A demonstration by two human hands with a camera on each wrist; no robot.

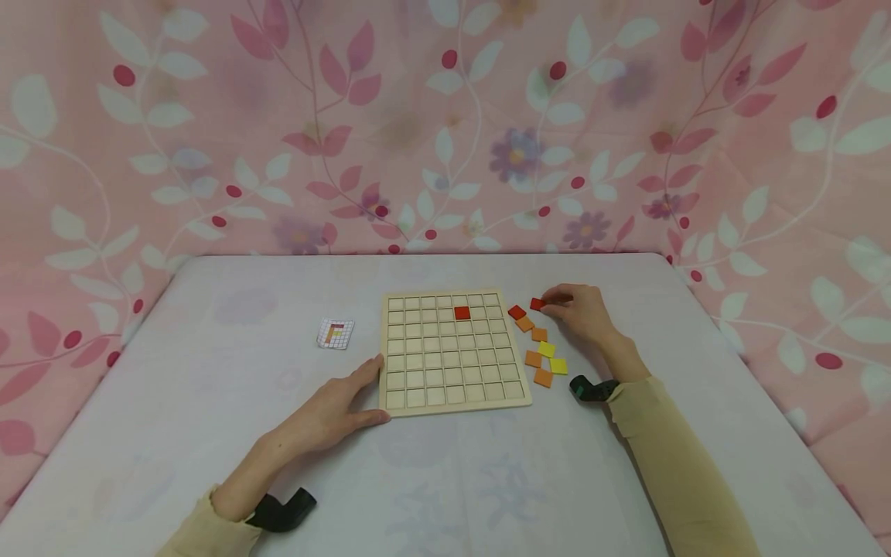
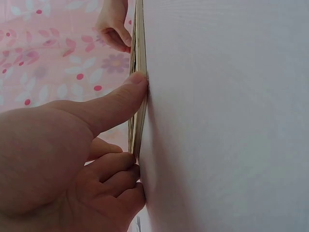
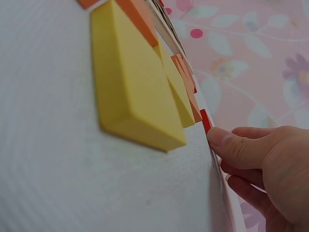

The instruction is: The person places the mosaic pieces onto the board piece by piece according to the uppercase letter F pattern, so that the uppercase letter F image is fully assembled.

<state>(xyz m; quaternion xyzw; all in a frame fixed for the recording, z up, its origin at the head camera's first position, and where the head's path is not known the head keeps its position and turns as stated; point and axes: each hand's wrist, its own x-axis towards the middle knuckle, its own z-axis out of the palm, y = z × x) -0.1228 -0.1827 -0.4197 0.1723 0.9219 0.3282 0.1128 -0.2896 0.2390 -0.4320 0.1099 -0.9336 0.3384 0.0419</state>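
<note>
A square wooden grid board [image 1: 423, 357] lies on the table, with one red tile [image 1: 462, 312] in a cell near its far side. My left hand [image 1: 332, 410] touches the board's near-left corner, its thumb at the near edge and its fingers along the left edge. In the left wrist view the thumb [image 2: 118, 104] presses the board's rim [image 2: 141, 53]. To the right of the board, my right hand [image 1: 579, 312] pinches another red tile [image 1: 537, 304] at the table surface. Thumb and fingertips meet on that red tile [image 3: 205, 121] in the right wrist view.
Loose tiles lie right of the board: a red tile [image 1: 517, 312], several orange tiles [image 1: 543, 377] and two yellow tiles [image 1: 558, 366]. A small pattern card [image 1: 336, 333] lies left of the board. A patterned curtain [image 1: 445, 139] hangs behind the table [image 1: 278, 282].
</note>
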